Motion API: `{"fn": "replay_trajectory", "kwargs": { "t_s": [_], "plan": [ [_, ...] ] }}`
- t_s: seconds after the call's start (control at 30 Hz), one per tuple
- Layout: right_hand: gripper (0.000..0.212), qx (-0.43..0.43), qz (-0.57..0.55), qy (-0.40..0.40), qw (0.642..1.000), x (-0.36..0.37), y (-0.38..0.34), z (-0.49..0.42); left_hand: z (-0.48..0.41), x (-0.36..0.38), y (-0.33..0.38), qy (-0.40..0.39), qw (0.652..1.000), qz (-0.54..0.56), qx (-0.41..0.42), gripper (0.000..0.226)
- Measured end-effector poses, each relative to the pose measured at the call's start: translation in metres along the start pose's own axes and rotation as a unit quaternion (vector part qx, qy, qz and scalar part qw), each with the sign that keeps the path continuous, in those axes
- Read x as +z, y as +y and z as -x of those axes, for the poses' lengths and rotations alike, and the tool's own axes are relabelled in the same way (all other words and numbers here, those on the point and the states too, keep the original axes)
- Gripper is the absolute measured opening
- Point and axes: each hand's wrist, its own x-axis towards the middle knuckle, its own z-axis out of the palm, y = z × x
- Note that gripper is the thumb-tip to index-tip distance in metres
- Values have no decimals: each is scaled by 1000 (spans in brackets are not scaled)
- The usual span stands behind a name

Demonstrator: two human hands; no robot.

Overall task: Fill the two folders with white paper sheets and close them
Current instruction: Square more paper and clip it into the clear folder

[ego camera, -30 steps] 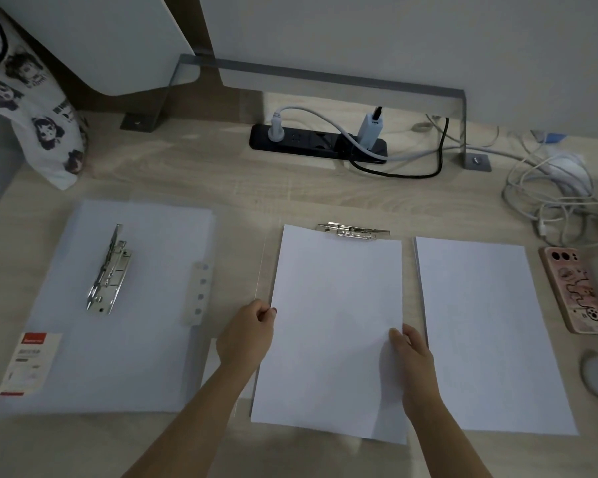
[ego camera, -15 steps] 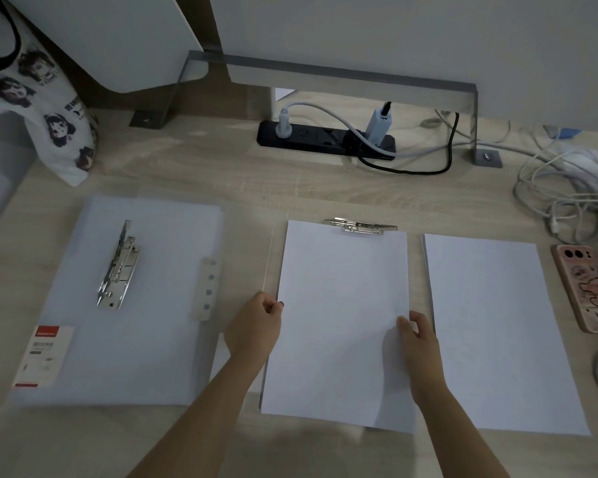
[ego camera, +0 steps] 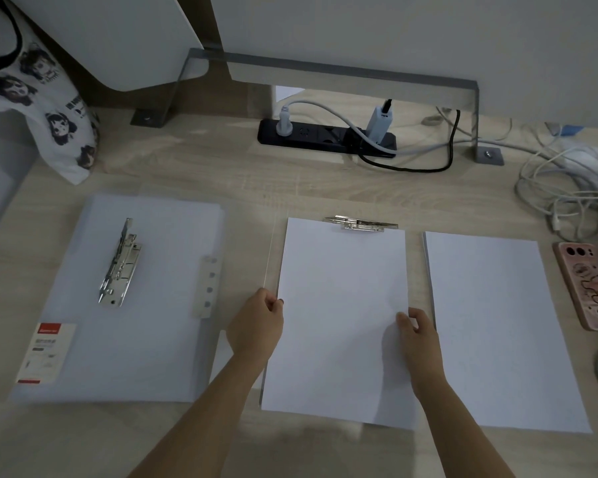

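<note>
Sliding step: the white sheets (ego camera: 342,305) go up toward the metal clip (ego camera: 361,224) of the middle folder, which lies under them; only a thin edge (ego camera: 268,257) of this folder shows, just beyond the left hand.
Left hand (ego camera: 258,322): fingers closed narrow, pinching the left edge of the sheets.
Right hand (ego camera: 416,331): fingers bent, thumb on top of the sheets at their right edge, holding them.
Clip: it is straight ahead of both hands; the top edge of the sheets touches it or lies just under it, I cannot tell which.
Good way: I think both hands should push evenly, so that the sheets stay straight and the top edge goes fully under the clip.
Risk: if one hand pushes more, the pile may turn and fan out.
Second folder (ego camera: 125,298): open, to the left of the left hand, with no sheets under its clip yet.
Spare paper stack (ego camera: 497,332): just right of the right hand, probably for that folder.
</note>
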Motion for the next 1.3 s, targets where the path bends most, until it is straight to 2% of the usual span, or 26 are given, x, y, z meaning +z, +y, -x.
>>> {"fn": "replay_trajectory", "kwargs": {
  "t_s": [0.33, 0.67, 0.77, 0.83, 0.9, 0.97, 1.03, 1.13, 1.2, 1.3],
  "plan": [
    [13, -6, 82, 19, 996, 3, -4, -5, -4, -1, 2, -3, 999, -38, 17, 14],
    [26, 8, 131, 39, 991, 6, -7, -8, -7, 1, 1, 0, 997, -61, 38, 15],
    [29, 13, 155, 58, 986, 10, -8, -7, -4, 1, 2, 9, 992, -109, 60, 18],
    [30, -7, 175, 94, 980, 12, -8, -6, -3, 3, 1, 50, 982, -149, 103, 21],
    [38, -77, 227, 119, 963, 13, -9, -6, -5, 8, -4, 89, 965, -163, 184, 38],
    [41, -147, 255, 96, 951, 12, -9, -6, -11, 15, -10, 105, 926, -185, 311, 64],
    [45, -162, 285, 42, 944, 11, -10, -5, -19, 20, -16, 79, 881, -230, 407, 68],
    [49, -176, 318, 12, 932, 10, -10, -4, -24, 22, -25, 18, 873, -241, 424, 54],
    [45, -173, 293, 8, 940, 9, -14, -9, -26, 24, -29, 5, 876, -235, 422, 49],
    [36, -149, 202, 15, 968, 13, -32, -22, -27, 26, -32, -3, 874, -242, 421, 58]
  ]
}}
